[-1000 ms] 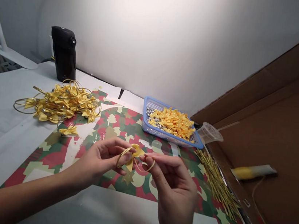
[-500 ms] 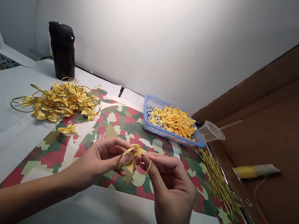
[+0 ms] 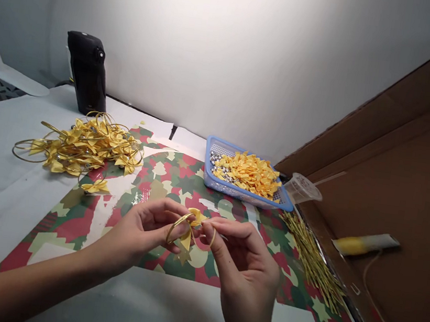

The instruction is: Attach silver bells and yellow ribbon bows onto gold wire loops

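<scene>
My left hand (image 3: 147,223) is closed on a yellow ribbon flower (image 3: 196,216) and the coiled gold wire (image 3: 171,231) joined to it. The coil's loops stand up around the left fingertips, and one pointed petal hangs below them. Just to the right, my right hand (image 3: 251,271) pinches the gold wire between thumb and forefinger, where it bends in a small curve. The fingertips hide the wire's end. Both hands are close together above a table cover printed in red, green and cream (image 3: 184,182).
At the left lies a pile of yellow flowers on gold wire loops (image 3: 90,144), with a black bottle (image 3: 87,75) behind it. A blue basket (image 3: 246,194) holds yellow ribbon pieces and silver beads. Right of it are a clear plastic cup (image 3: 303,188), straight gold wires (image 3: 311,258) and a cardboard wall (image 3: 407,170).
The curve of wire at my right fingertips looks narrower, and my right hand has shifted slightly left. My left hand keeps its hold. The whole view has moved a little.
</scene>
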